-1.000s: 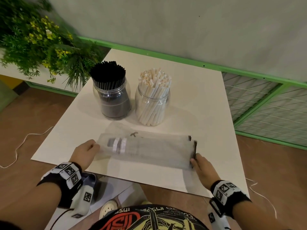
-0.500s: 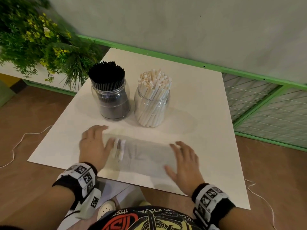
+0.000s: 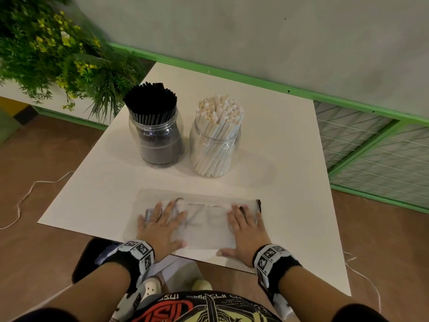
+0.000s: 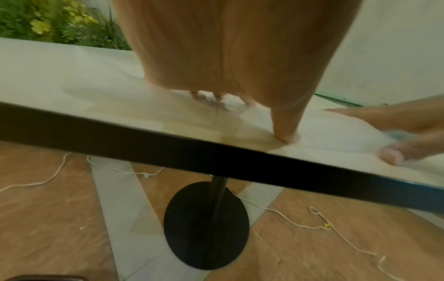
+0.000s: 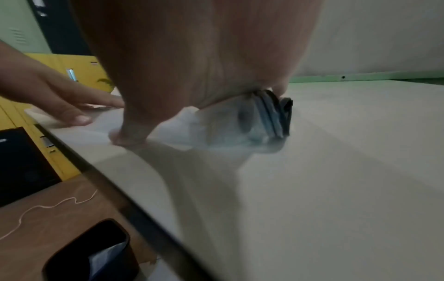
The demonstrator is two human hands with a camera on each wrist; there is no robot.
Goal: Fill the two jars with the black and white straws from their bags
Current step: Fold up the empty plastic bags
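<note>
Since a second ago: left hand (image 3: 160, 226) and right hand (image 3: 246, 228) no longer grip the ends of the clear bag (image 3: 204, 219). Both now lie palm-down, fingers straight, pressing it flat on the table (image 3: 290, 159). Half a second ago they were further apart; now closer in, nearer the table's front edge.

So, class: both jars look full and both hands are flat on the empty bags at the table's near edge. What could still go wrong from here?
1. The bags lie at the table's near edge under the left hand and right hand; a pull toward the body might slide them off.
2. The white straws stand high and lean in their jar; a knock could tip it.
</note>
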